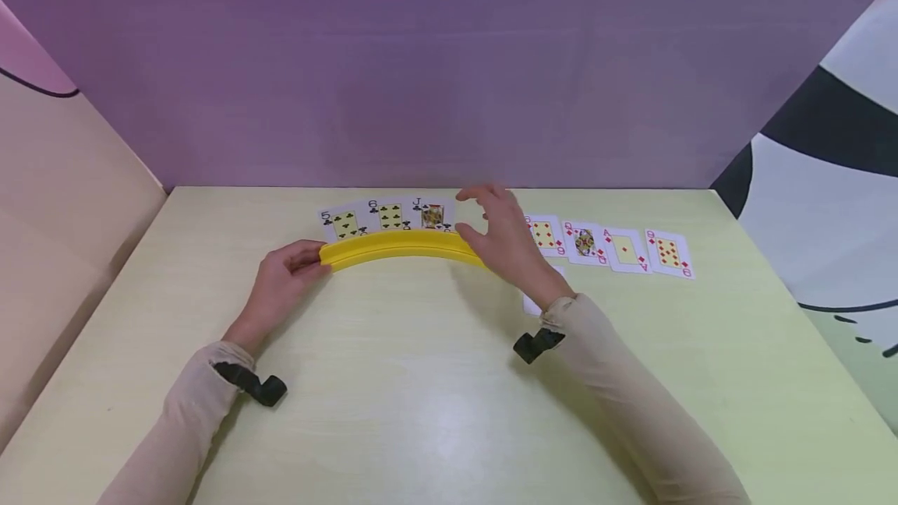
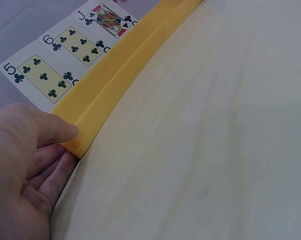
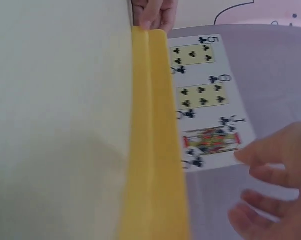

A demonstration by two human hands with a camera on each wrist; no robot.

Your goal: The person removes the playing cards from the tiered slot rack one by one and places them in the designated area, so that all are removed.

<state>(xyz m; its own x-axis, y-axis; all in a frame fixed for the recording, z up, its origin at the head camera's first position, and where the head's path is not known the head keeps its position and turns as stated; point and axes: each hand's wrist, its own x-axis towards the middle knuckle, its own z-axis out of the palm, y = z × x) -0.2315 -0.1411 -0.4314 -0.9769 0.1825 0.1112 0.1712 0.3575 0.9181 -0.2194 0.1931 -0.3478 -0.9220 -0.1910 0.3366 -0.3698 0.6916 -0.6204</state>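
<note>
Fingers, left hand (image 1: 284,275): pinching left end of yellow holder (image 1: 400,243).
Holder: curved, toward worktop's (image 1: 421,380) back edge.
Fingers, right hand (image 1: 507,238): spread, just beside jack of clubs (image 1: 433,216).
Diamond cards (image 1: 619,251): row of four, toward back right corner.
Club cards (image 1: 390,217): 5, 6, J, standing in holder.

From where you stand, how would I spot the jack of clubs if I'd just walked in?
On the pale table, find the curved yellow holder, gripped at its left end by the left hand. The jack is the rightmost card in it, nearest the right hand. It shows a colourful figure, while the five and six bear plain black clubs.
</note>
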